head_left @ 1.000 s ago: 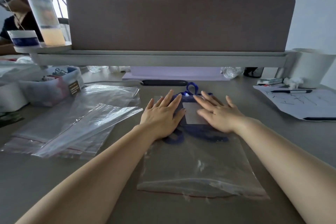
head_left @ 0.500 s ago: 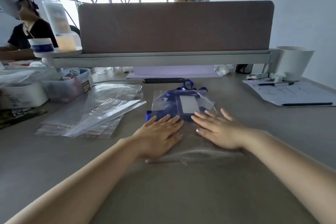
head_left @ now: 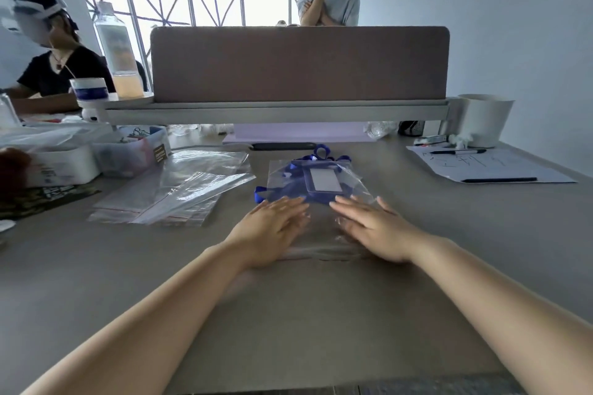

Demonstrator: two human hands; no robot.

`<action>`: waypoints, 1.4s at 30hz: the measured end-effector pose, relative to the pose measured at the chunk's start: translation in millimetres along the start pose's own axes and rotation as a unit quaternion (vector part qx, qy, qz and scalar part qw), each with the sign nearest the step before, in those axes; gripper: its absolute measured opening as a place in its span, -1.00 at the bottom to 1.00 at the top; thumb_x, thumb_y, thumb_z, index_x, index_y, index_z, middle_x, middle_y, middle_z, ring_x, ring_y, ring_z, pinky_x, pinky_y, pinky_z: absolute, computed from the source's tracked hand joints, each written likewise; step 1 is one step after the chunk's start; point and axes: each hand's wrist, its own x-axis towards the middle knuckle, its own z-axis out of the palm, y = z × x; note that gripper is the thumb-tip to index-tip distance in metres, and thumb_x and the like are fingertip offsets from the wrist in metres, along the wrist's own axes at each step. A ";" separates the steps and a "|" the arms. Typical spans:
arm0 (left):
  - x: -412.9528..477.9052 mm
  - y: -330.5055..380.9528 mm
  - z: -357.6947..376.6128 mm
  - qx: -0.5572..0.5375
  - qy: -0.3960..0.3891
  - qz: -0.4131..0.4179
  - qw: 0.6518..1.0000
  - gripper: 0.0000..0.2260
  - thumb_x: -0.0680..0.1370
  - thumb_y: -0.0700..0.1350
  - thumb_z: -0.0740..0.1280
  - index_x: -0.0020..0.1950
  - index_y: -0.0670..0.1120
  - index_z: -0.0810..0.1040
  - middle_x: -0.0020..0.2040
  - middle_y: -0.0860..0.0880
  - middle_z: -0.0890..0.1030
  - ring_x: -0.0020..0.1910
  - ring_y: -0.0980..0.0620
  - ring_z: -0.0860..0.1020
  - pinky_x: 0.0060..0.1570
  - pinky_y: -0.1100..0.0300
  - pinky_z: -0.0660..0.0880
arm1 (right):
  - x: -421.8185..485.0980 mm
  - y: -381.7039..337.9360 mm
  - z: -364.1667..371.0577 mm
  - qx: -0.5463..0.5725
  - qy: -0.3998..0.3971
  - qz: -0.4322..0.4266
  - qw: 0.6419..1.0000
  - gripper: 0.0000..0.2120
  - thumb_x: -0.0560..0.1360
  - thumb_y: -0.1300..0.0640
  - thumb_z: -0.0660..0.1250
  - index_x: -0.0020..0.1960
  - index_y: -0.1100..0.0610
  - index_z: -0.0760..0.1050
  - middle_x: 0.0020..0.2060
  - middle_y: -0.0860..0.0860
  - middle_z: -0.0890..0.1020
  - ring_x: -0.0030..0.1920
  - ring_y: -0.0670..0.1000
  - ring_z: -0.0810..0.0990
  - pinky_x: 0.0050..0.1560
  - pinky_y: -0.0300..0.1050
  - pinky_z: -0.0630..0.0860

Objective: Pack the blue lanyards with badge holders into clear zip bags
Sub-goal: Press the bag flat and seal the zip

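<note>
Hands: both flat and open, palms down. Left hand [head_left: 272, 231] and right hand [head_left: 373, 231] press side by side on the near end of the zip bag [head_left: 321, 234]. Not gripping anything, just smoothing.

What changed: a second ago my palms were up on the badge holder itself, right over the lanyard. Since then they've slid back toward me along the plastic, so now they sit on the empty near part of the bag.

What that means: pretty sure I'm squeezing the air out and flattening it toward the opening. My guess is sealing the zip strip comes next, and this one's basically packed.

Lanyard: the blue lanyard [head_left: 282, 194] is bunched up just past my fingertips, with a loop poking out the far side and a bit sticking out left of my left hand. Can't tell if that bit is inside the plastic or not.

Badge holder: the badge holder [head_left: 322, 181] lies flat, pale card face up, blue frame around it, just beyond my right fingertips.

Bag look: clear, wrinkly, glare on top.

Spare bags: a pile of empty bags [head_left: 179, 196] off to the left of my left hand, untouched.
</note>
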 end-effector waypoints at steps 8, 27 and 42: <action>-29.8 -4.3 -5.4 -0.048 -0.033 0.027 0.998 -0.30 0.28 0.42 0.25 0.36 0.17 0.42 0.38 0.21 0.40 0.36 0.25 0.31 0.36 0.30 0.19 | -19.9 -4.3 5.9 0.029 0.008 -0.069 0.997 -0.21 0.34 -0.47 -0.07 0.45 -0.12 0.23 0.48 -0.20 0.19 0.49 -0.21 0.02 0.50 -0.07 -0.23; -31.4 7.3 -15.3 -0.230 0.123 -0.038 0.964 -0.92 0.44 -0.09 0.46 -0.16 -0.02 0.58 -0.23 0.10 0.60 -0.25 0.25 0.51 -0.23 0.44 0.38 | -16.1 -28.1 7.6 -0.075 0.298 -0.149 0.940 -0.77 0.48 -0.11 0.23 -0.03 -0.03 0.59 -0.11 -0.15 0.65 -0.08 -0.06 0.59 0.04 -0.15 0.27; -33.8 8.6 -18.7 -0.316 0.145 -0.038 0.937 -0.96 0.46 -0.22 0.44 -0.13 -0.10 0.65 -0.26 -0.04 0.65 -0.34 0.10 0.56 -0.18 0.22 0.50 | -11.3 -38.2 11.7 0.078 0.308 -0.151 0.936 -0.79 0.48 -0.10 0.22 -0.12 -0.04 0.58 -0.19 -0.19 0.59 -0.10 -0.15 0.53 0.06 -0.07 0.38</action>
